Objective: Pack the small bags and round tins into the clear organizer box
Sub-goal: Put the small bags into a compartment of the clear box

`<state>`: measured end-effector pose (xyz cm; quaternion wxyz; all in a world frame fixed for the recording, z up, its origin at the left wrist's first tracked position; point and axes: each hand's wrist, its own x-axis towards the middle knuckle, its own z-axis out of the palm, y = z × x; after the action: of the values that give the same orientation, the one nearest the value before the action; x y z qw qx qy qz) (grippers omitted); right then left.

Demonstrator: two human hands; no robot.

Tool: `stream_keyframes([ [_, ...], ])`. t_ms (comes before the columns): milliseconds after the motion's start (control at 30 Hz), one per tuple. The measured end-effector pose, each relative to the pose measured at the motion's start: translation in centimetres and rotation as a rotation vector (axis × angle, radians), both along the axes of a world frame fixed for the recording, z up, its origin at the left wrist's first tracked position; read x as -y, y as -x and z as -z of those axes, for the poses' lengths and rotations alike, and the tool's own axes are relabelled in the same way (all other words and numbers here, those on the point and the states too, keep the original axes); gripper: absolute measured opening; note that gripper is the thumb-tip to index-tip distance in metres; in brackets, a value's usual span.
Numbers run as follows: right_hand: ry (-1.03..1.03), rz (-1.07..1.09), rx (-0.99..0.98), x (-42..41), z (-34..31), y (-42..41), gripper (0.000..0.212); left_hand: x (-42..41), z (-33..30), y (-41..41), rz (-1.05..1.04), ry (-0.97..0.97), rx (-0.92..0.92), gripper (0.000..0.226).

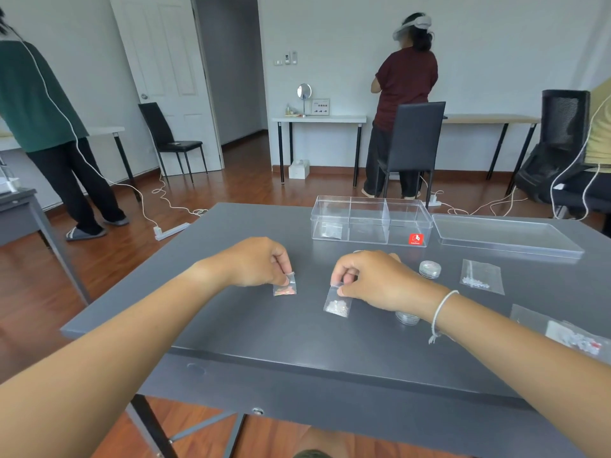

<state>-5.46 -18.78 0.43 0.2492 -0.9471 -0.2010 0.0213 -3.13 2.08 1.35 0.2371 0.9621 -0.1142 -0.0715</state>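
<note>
My left hand [256, 262] pinches the top of a small bag of orange-pink beads [285, 288] just above the grey table. My right hand [380, 279] pinches the top edge of a small bag of white beads [337, 304]. The clear organizer box [370, 221] stands open at the table's far side, with one small bag [331, 230] in its left compartment. A round tin [430, 269] sits right of my right hand; another round tin [407, 317] shows partly under my right wrist. More bags lie at the right: a bag of white beads [482, 276] and a bag with white and red bits [575, 338].
The box's clear lid [506, 235] lies flat to the right of the box. The grey table [248, 332] has its front edge close to me. Other people, chairs, tables and floor cables are in the room beyond.
</note>
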Motion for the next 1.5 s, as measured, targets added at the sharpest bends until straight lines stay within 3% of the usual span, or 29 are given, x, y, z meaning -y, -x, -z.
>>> stream_keyframes([
  [267, -0.179, 0.038, 0.029, 0.9, -0.9, -1.0, 0.024, 0.5, -1.0, -0.9, -0.008, 0.121, 0.051, 0.009],
  [667, -0.54, 0.155, 0.207, 3.2, -3.9, -5.0, 0.019, 3.7, -6.1, -6.8, 0.003, 0.292, 0.321, 0.011],
  [933, -0.635, 0.162, 0.227, 3.7, -3.9, -5.1, 0.026, 5.1, -5.0, -9.9, 0.036, 0.192, 0.27, 0.007],
  [1033, -0.619, 0.191, 0.229, 4.9, -3.1, -7.5, 0.021, 6.4, -3.6, -13.6, 0.039, 0.15, 0.226, 0.007],
  [1500, -0.662, 0.141, 0.181, 4.8, -2.6, -8.0, 0.011, 7.1, -2.9, -14.4, 0.118, -0.021, 0.19, 0.01],
])
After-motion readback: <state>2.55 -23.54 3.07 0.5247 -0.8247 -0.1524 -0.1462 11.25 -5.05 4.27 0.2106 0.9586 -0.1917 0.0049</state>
